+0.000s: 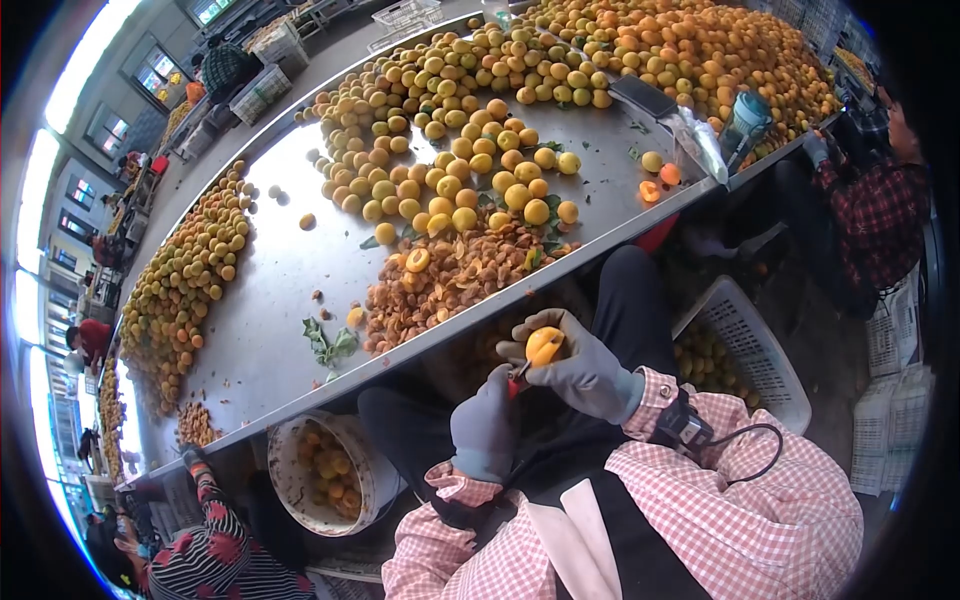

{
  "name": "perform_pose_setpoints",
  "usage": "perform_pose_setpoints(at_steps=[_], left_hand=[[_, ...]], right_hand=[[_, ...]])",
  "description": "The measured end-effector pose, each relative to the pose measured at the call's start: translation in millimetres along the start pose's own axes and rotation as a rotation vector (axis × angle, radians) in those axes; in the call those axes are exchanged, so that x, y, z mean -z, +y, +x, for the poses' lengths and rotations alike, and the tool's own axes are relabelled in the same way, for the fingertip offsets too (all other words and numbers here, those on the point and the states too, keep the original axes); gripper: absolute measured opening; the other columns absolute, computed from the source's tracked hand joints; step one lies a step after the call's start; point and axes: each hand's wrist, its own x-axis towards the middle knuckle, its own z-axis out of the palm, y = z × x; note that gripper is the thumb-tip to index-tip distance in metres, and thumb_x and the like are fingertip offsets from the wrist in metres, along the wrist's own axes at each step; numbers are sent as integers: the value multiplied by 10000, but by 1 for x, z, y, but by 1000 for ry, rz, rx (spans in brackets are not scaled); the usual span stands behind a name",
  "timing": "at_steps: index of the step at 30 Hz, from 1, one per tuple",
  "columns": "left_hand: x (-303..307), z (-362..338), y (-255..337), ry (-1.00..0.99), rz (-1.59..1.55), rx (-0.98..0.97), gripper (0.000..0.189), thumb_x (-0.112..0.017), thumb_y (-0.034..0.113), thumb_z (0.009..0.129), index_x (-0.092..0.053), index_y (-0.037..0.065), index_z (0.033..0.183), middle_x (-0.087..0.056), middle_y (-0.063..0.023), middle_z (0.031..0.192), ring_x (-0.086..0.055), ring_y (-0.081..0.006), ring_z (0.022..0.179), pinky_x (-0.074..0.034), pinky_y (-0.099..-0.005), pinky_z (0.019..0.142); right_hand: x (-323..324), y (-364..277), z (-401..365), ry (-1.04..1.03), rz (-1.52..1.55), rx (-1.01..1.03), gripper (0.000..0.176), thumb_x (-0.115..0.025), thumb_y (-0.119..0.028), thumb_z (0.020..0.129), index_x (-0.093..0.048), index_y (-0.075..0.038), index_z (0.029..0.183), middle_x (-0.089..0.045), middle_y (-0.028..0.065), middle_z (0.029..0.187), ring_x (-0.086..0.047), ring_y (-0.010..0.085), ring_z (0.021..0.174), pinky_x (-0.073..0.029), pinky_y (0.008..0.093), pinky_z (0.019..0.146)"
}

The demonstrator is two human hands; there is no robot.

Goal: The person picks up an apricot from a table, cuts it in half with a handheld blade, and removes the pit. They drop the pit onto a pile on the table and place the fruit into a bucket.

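Metal table point(285, 285) beneath heaps of yellow-orange fruit point(700, 55). Below its near edge, I have the left hand point(484, 425) gripping a red-handled tool point(515, 385) (its tip hard to make out), the right hand's point(585, 372) gloved fingers closed around one cut fruit point(544, 346) just beside it.

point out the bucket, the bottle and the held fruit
Bucket point(378, 482): head view, on its outer wall
Bottle point(748, 118): head view, on its upper body
Held fruit point(543, 347): head view, on its skin
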Motion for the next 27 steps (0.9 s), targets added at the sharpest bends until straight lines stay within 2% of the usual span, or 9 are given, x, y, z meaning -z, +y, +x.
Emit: perform_pose_setpoints(at_steps=[4, 6, 7, 11, 13, 17, 22, 26, 27], left_hand=[[3, 2, 15, -80, -127, 110, 287, -607, 159, 838, -515, 95, 1102, -631, -180, 764, -620, -393, 688, -467, -462, 546], [2, -2, 17, -78, -163, 141, 287, -607, 163, 839, -509, 92, 1099, -629, -185, 757, -616, -401, 689, -463, -471, 548], [2, -2, 18, -73, -196, 165, 288, -607, 168, 840, -504, 89, 1096, -627, -191, 750, -613, -410, 690, -459, -481, 550], [2, 2, 12, -38, -175, 160, 285, -608, 169, 840, -502, 93, 1093, -626, -192, 744, -612, -407, 681, -459, -482, 549], [4, 4, 12, -58, -164, 155, 297, -606, 167, 836, -496, 95, 1103, -627, -190, 745, -612, -407, 684, -462, -482, 551], [1, 3, 13, -89, -84, 167, 307, -605, 160, 826, -494, 97, 1105, -628, -186, 750, -613, -403, 682, -468, -481, 550], [-1, 6, 13, -69, 1, 170, 301, -597, 151, 808, -502, 107, 1091, -629, -163, 747, -620, -382, 668, -469, -472, 539], [0, 7, 11, -58, 6, 169, 288, -586, 145, 814, -502, 109, 1087, -631, -155, 742, -621, -377, 664, -467, -472, 534], [2, 7, 13, -45, 18, 152, 281, -582, 140, 817, -501, 109, 1084, -630, -153, 741, -620, -377, 664, -466, -473, 534]], right_hand=[[10, -2, 7, -24, -185, 36, 434, -653, -13, 842, -420, -66, 1205, -586, 129, 1177, -530, 257, 1185, -488, 390, 970], [10, -6, 8, -116, 222, 48, 359, -627, -130, 887, -472, -79, 1207, -572, 100, 1193, -484, 319, 1255, -461, 423, 1007], [10, -2, 11, -159, 202, 63, 377, -617, -227, 909, -489, -88, 1235, -580, 88, 1199, -510, 296, 1224, -442, 428, 1018], [20, 6, 14, -108, 308, -18, 455, -646, -236, 894, -467, -87, 1285, -581, 92, 1200, -542, 258, 1169, -430, 426, 1021], [29, 2, 19, -98, -75, 166, 364, -609, -201, 923, -466, -82, 1235, -570, 96, 1188, -575, 207, 1091, -493, 389, 930], [24, -7, 10, -30, -71, 82, 379, -591, -208, 936, -453, -65, 1259, -569, 102, 1203, -584, 196, 1071, -460, 366, 975], [22, 4, 12, -4, 208, 16, 416, -596, -249, 936, -444, -52, 1270, -564, 103, 1217, -587, 183, 1051, -444, 366, 996], [20, 3, 12, -46, 120, 103, 405, -618, -200, 923, -447, -52, 1259, -573, 103, 1200, -590, 179, 1041, -467, 346, 969], [18, 2, 11, 11, -23, 122, 399, -628, -160, 912, -450, -56, 1254, -579, 97, 1188, -590, 174, 1038, -480, 335, 950]])
